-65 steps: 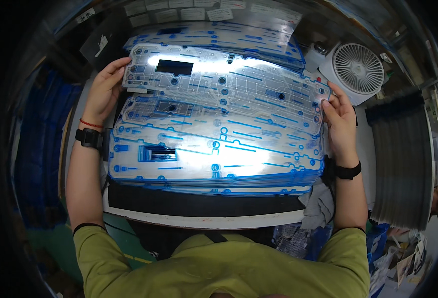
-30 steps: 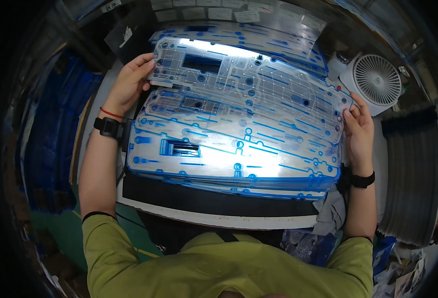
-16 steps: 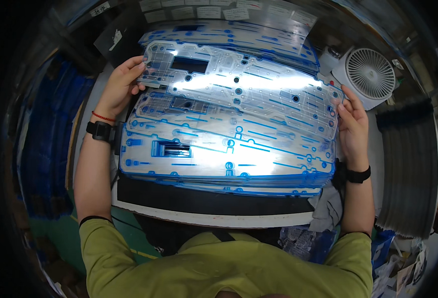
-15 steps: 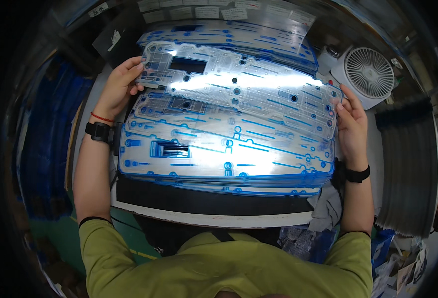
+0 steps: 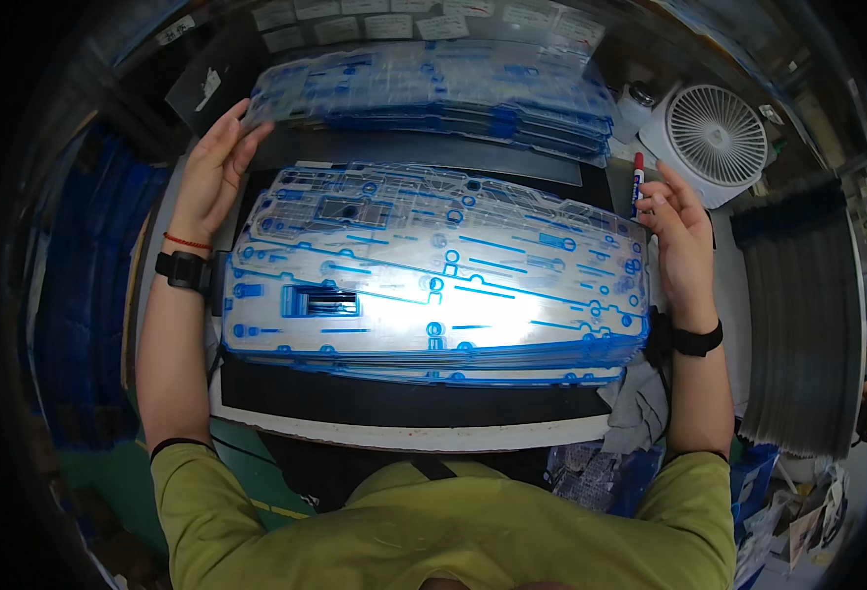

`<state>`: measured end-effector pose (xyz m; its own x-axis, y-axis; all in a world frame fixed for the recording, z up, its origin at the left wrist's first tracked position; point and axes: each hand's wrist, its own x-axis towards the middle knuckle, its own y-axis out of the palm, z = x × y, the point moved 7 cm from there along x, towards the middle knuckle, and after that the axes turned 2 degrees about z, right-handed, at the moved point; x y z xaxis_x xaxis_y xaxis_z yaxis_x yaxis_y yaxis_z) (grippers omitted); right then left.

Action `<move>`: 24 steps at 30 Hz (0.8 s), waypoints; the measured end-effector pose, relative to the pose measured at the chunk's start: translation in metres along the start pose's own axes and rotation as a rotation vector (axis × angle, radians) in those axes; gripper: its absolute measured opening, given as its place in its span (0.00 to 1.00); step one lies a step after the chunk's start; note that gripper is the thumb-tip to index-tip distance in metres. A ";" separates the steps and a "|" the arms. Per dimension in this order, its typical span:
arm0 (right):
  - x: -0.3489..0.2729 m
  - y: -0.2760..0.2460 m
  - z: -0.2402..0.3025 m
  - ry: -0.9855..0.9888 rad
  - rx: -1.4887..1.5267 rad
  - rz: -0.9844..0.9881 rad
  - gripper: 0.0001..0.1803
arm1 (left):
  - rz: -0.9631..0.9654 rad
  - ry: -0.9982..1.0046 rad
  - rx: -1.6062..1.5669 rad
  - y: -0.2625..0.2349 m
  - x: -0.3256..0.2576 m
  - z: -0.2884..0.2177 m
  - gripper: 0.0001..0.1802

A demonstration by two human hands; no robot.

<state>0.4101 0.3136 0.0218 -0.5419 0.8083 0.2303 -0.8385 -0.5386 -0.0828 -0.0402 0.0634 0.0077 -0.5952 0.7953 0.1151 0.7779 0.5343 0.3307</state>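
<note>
At the far left we see a dim stack of blue material [image 5: 80,295] beside the bench, its detail too dark to tell. Next comes our left hand [image 5: 212,172], wearing a black watch [image 5: 186,270] and a thin red band at the wrist; its fingers are spread apart and lie against the left end of the far stack of clear sheets [image 5: 433,88], which sits at the back of the black work mat [image 5: 404,398]. In the middle, nearer to us, lies the near stack of clear sheets [image 5: 433,285], each printed with blue lines and rings, resting flat on the mat and glaring white under the light. A white board edge [image 5: 404,433] runs along the front of the mat. At the right end of the near stack is our right hand [image 5: 684,246], fingers loosely apart and pressed against the stack's edge, clamped on nothing that we can make out. Just beside its fingertips stands a red and blue marker pen [image 5: 637,182]. Farther right sits a small white fan [image 5: 714,138], and beyond it a ribbed grey stack [image 5: 797,324].
</note>
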 end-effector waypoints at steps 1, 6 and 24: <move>0.000 0.001 -0.002 0.020 -0.076 0.011 0.22 | -0.064 0.019 -0.022 0.008 -0.005 -0.007 0.21; -0.007 0.016 -0.015 0.119 -0.302 0.255 0.13 | 0.057 0.005 0.134 -0.010 0.000 -0.002 0.22; -0.002 0.005 -0.005 0.031 -0.089 0.018 0.14 | 0.389 -0.156 0.303 0.012 -0.011 0.013 0.14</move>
<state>0.4068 0.3104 0.0159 -0.5570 0.8066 0.1978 -0.8298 -0.5305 -0.1731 -0.0222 0.0649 -0.0014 -0.2311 0.9726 0.0267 0.9729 0.2311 0.0027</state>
